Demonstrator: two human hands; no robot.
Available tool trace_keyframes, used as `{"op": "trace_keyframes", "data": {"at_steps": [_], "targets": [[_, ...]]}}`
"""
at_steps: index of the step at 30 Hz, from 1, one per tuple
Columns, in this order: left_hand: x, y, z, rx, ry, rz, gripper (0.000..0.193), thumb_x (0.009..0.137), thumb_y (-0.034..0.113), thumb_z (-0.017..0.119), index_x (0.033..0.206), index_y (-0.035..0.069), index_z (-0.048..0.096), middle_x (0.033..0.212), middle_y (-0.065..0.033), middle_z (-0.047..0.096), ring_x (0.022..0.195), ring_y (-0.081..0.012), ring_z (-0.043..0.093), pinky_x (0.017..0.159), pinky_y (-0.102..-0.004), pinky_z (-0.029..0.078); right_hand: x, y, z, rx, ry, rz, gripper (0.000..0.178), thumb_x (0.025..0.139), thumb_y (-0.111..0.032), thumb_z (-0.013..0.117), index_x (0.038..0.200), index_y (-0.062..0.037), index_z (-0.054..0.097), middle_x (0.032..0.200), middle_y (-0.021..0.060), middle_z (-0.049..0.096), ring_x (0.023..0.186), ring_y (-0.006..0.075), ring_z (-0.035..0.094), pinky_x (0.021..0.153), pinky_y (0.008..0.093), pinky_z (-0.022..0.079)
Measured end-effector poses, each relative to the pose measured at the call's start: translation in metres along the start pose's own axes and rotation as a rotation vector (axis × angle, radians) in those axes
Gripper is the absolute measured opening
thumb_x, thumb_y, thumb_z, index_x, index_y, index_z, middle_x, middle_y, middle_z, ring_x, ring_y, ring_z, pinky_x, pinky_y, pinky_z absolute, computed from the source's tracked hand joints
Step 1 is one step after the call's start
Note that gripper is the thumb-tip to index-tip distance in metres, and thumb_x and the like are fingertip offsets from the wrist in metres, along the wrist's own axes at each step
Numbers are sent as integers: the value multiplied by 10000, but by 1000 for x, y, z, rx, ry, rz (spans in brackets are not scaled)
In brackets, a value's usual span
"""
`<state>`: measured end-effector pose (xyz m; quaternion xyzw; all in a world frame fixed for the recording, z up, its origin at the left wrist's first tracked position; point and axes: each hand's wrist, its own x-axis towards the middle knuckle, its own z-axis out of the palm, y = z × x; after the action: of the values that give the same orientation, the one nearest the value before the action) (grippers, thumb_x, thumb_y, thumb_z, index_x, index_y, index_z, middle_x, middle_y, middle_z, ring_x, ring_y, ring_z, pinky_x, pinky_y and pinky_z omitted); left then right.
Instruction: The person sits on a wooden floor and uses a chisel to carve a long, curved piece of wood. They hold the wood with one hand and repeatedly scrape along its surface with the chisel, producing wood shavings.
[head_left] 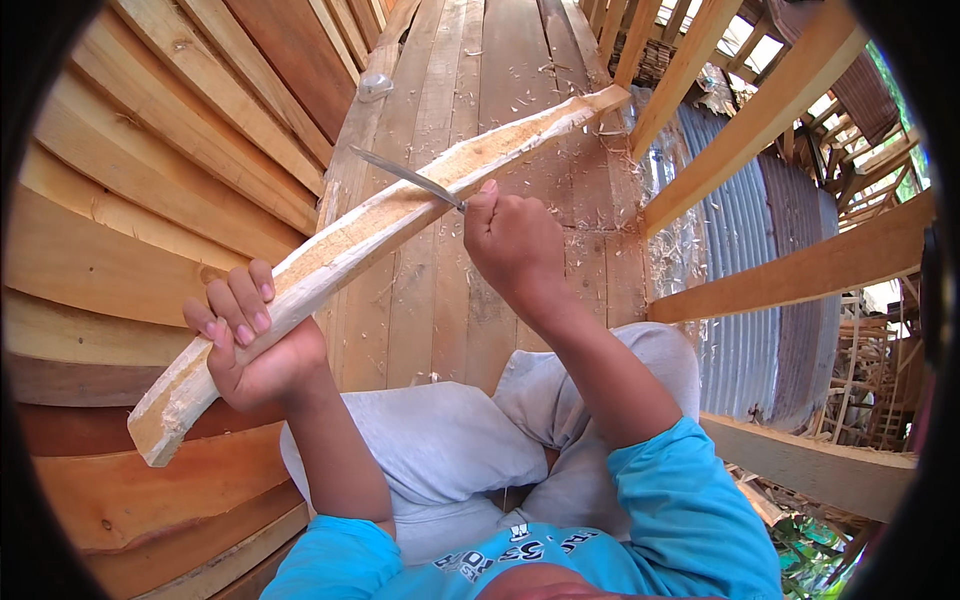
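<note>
A long, pale piece of wood [375, 217] slants from the lower left up to the far right, its faces roughly hewn. Near its lower left end my left hand [250, 335] is wrapped around it. My right hand [513, 240] grips a knife in a closed fist, and the handle is hidden inside the fingers. The knife's blade [408, 174] points up and left, lying across the wood near its middle. The wood's far end reaches the right side of the plank floor.
Wood shavings [530, 95] litter the plank floor [420, 320]. A small clear object [374, 87] lies at the far left. Stacked boards [150, 190] line the left side. Wooden rails [800, 272] and corrugated metal sheets [735, 250] stand on the right. My crossed legs [430, 430] are close below.
</note>
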<state>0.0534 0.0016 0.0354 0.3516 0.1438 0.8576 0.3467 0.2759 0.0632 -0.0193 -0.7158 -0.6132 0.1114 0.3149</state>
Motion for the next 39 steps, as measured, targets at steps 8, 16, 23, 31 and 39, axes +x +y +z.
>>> {"op": "trace_keyframes", "data": {"at_steps": [8, 16, 23, 31, 39], "targets": [[6, -4, -10, 18, -57, -6, 189, 775, 148, 537, 741, 215, 364, 596, 70, 313, 558, -75, 332, 689, -289, 330, 21, 33, 9, 36, 169, 127, 537, 950, -289, 383, 627, 37, 662, 654, 286, 626, 650, 464, 651, 645, 544, 528], [10, -7, -22, -19, 37, -57, 166, 769, 125, 540, 737, 209, 401, 597, 54, 346, 579, -97, 356, 710, -307, 352, 18, 26, 25, 30, 174, -7, 511, 935, -274, 390, 635, 37, 663, 667, 283, 630, 667, 459, 649, 660, 538, 523], [7, -3, -11, -39, -3, -39, 161, 757, 121, 538, 744, 210, 405, 586, 53, 348, 571, -91, 365, 713, -308, 360, 0, 0, 9, -33, 90, -74, 524, 944, -268, 369, 629, 25, 666, 640, 270, 631, 630, 466, 645, 648, 547, 533], [9, -7, -25, -38, -10, -40, 167, 757, 126, 540, 756, 208, 394, 580, 58, 342, 569, -85, 368, 705, -309, 353, -6, -7, 8, -31, 49, -24, 541, 965, -280, 363, 650, 28, 675, 639, 280, 622, 615, 469, 638, 621, 555, 518], [9, -6, -21, -72, -45, -59, 201, 777, 105, 546, 734, 205, 377, 604, 52, 317, 577, -88, 353, 711, -285, 354, 9, 13, 20, 33, 140, 1, 551, 974, -286, 372, 633, 34, 664, 636, 280, 617, 618, 473, 633, 633, 553, 514]]}}
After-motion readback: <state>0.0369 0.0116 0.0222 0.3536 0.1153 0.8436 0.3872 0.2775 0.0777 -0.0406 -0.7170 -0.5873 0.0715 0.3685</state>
